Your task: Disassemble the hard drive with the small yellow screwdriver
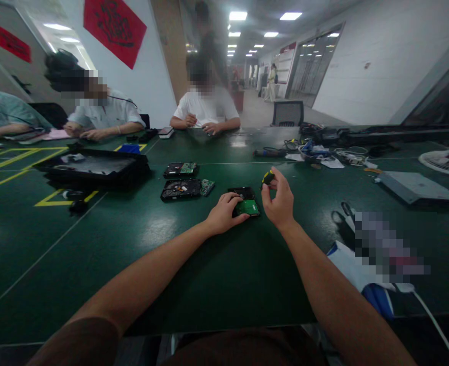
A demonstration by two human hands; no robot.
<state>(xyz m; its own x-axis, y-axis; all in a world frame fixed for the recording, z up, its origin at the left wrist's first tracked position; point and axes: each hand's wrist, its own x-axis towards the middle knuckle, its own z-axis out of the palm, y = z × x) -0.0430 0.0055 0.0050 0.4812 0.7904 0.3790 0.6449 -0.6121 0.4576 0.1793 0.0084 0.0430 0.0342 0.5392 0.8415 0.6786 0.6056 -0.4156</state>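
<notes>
My left hand [226,213] grips a hard drive [248,207] lying on the green table, fingers over its far side and thumb at the near edge. The drive's green circuit board faces up. Its left part is hidden under my fingers. Just to the right, my right hand [280,201] is raised, pinching a black-and-yellow screwdriver [268,178] by its handle; I cannot make out the tip. Behind the held drive is a black hard drive part [241,192]. Left of my hands lie two more hard drives, one [180,189] nearer and one [180,170] behind, with a loose circuit board [208,187].
A stack of black trays [94,168] stands left. Tangled cables [311,151] and a silver box [418,186] lie right. Nearer are a blue-and-white packet [356,267] and a white cable [433,320]. Co-workers [207,109] sit across the green table [209,284].
</notes>
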